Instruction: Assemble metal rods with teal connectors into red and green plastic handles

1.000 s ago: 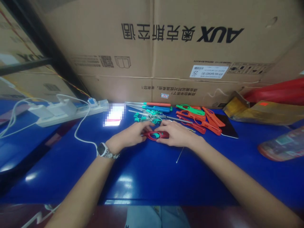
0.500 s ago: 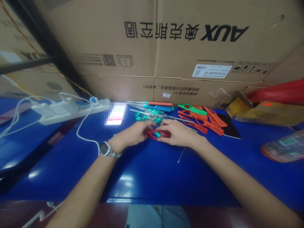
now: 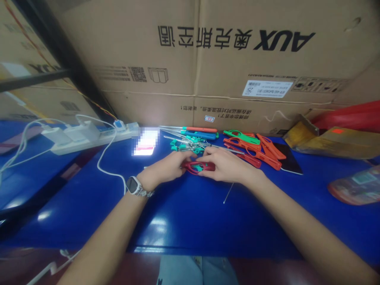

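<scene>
- In the head view, the red casing [image 3: 209, 166] sits between the two hands, above the table [image 3: 178, 217], its long side running left to right.
- The left hand [image 3: 168, 166] pinches the casing's left end; its fingers are curled there, and their exact contact is partly hidden.
- The right hand [image 3: 227, 162] grips the right half — thumb along the near edge, fingers bent over the far side.
- Between the two grips the casing's oval opening is uncovered, with a green piece [image 3: 198, 168] showing inside.
- A thin rod [image 3: 228, 194] sticks out below the right hand, toward the person; what it joins is hidden.
- Just beyond the fingers lies a pile of green parts [image 3: 196, 149] with metal rods.
- Orange casings [image 3: 270, 148] and a green casing [image 3: 242, 137] lie beyond the right hand, near a dark phone [image 3: 291, 160].
- A lit phone [image 3: 147, 142] lies beyond the left hand — its screen blurred.
</scene>
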The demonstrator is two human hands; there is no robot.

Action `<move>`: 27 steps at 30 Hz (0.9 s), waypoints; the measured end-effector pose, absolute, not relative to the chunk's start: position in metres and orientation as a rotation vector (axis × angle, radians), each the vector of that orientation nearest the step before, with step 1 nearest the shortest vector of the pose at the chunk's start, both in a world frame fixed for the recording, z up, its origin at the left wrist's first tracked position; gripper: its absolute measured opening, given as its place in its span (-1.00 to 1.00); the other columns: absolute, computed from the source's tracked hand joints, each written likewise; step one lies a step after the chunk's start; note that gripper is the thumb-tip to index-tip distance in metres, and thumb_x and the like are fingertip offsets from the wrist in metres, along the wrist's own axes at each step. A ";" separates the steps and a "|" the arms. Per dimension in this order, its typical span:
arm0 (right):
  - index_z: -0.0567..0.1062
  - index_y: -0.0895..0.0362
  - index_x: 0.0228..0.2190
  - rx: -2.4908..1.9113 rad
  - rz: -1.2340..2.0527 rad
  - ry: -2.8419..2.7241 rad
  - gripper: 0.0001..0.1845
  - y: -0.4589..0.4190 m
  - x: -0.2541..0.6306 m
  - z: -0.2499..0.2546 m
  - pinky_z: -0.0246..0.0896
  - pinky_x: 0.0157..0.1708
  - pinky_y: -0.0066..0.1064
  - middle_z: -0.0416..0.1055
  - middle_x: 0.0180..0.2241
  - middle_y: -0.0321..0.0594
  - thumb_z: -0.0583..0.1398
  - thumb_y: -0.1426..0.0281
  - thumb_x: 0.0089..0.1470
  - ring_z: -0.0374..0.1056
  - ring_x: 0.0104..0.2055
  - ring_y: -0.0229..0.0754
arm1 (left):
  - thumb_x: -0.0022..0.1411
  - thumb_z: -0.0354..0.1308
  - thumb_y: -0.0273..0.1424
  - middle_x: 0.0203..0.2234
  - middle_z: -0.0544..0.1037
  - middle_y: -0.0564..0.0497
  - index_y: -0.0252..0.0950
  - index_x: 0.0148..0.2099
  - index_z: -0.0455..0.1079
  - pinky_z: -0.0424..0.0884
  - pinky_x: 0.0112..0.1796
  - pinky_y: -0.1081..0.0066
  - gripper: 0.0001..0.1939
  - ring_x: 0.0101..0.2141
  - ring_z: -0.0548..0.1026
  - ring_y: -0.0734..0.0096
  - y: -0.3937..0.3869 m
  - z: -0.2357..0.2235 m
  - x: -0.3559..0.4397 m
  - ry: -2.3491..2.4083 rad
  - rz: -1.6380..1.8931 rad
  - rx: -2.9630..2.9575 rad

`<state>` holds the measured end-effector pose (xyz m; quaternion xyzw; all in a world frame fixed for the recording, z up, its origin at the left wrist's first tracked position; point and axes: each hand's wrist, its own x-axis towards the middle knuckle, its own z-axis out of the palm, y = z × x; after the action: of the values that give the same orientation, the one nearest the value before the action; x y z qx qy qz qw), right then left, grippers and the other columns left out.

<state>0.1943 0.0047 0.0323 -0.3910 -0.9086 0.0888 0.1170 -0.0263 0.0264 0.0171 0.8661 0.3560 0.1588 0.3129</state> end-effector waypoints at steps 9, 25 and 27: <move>0.58 0.03 -0.08 -1.151 0.392 -2.630 -0.69 0.002 0.192 0.025 0.17 -0.26 -0.35 0.37 -0.23 -0.19 0.29 0.25 0.14 0.29 -0.28 -0.19 | 0.09 0.05 -0.70 -0.22 0.62 -0.02 -0.29 0.04 0.40 0.42 -0.17 0.38 -0.53 -0.22 0.56 0.33 0.027 0.013 -0.026 0.911 0.412 2.252; 0.56 0.12 -0.10 -1.170 0.649 -2.486 -0.67 0.008 0.197 0.008 0.23 -0.14 -0.29 0.29 -0.26 -0.19 0.33 0.28 0.09 0.29 -0.19 -0.13 | 0.13 0.18 -0.52 -0.22 0.62 -0.06 -0.33 -0.01 0.46 0.44 -0.22 0.35 -0.66 -0.28 0.55 0.32 0.022 0.015 -0.022 0.991 0.431 2.271; 0.56 0.12 -0.11 -1.153 0.636 -2.492 -0.68 0.008 0.197 0.007 0.23 -0.14 -0.29 0.30 -0.25 -0.19 0.32 0.26 0.10 0.28 -0.18 -0.12 | 0.25 0.14 -0.44 -0.30 0.61 -0.06 -0.33 -0.08 0.50 0.41 -0.27 0.36 -0.79 -0.33 0.52 0.34 0.022 0.015 -0.020 0.995 0.429 2.334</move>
<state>0.1966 0.0077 0.0073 -0.4037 -0.8727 0.2227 0.1610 -0.0199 0.0219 0.0150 0.8707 0.3711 0.1600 0.2803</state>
